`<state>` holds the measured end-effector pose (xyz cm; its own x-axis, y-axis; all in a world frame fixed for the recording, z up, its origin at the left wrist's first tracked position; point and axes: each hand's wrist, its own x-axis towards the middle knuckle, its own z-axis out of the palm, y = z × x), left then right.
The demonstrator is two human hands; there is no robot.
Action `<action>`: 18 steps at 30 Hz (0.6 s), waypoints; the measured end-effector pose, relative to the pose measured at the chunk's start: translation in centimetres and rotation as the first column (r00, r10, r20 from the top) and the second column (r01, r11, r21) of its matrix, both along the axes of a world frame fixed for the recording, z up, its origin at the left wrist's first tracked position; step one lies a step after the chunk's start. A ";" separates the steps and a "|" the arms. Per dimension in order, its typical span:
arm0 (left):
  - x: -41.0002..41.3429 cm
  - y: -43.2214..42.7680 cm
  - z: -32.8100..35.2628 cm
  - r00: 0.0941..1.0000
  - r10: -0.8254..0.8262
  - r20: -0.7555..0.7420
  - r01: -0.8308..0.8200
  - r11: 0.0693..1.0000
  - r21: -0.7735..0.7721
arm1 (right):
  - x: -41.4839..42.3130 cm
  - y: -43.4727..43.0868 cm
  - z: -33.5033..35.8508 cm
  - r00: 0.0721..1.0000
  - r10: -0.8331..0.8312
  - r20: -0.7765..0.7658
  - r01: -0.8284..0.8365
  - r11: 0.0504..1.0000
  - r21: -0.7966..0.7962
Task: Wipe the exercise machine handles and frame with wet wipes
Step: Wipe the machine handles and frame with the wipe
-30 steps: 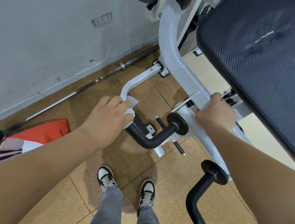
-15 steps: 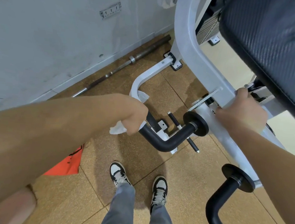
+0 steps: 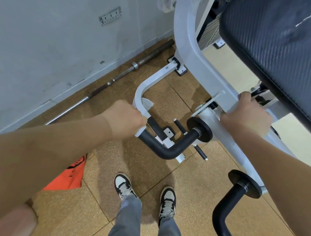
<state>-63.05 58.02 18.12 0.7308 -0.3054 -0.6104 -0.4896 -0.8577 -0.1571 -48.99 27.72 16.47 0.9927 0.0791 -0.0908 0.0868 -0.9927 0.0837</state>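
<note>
White and crumpled, the wet wipe (image 3: 147, 104) is wrapped around the machine arm, just where the bent white tube (image 3: 146, 85) meets the black handle (image 3: 165, 150). The left hand (image 3: 124, 119) grips it there as a fist, with the fingers curled round the tube and the wipe together. One corner of the wipe sticks out above the knuckles. The right hand (image 3: 246, 118) is clamped on the white frame (image 3: 198, 65), close beside the metal plate of the pivot, its fingers hooked over the far side.

The first risk, I think, is poor cleaning. The wipe is bunched, so probably only a small part of it touches the surface, and a stroke along the curved handle can leave the underside dry. The loose corner may also slip out of the fist when the hand goes round the bend.

Second, this arm seems to turn at the black disc (image 3: 199, 129). A strong pull could swing it, and the right hand sits very near that joint, where skin may be pinched. A wet grip is also slippery for the holding hand. The barbell (image 3: 116, 78) lies along the wall, apart from the feet, so it is a trip danger only if the person steps to the left.
</note>
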 end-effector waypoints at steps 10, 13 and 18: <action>3.4 -6.2 1.6 0.885 0.172 -0.434 -0.095 0.976 0.194 | 0.1 -0.5 -0.5 0.998 0.048 0.032 -0.048 0.999 0.016; 1.5 -7.7 1.3 0.956 0.065 -0.285 -0.034 0.993 0.113 | 0.2 -0.4 -0.5 0.999 0.043 0.033 -0.043 0.999 0.006; -1.4 -12.2 -0.1 0.980 0.171 -0.102 -0.168 0.985 0.038 | 0.0 -0.4 -0.5 0.998 0.054 0.041 -0.055 0.998 0.015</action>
<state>-64.50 45.85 18.06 0.7020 -0.1638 -0.6931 -0.3525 -0.9256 -0.1382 -48.94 27.29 15.99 0.9897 0.1346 -0.0491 0.1379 -0.9878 0.0719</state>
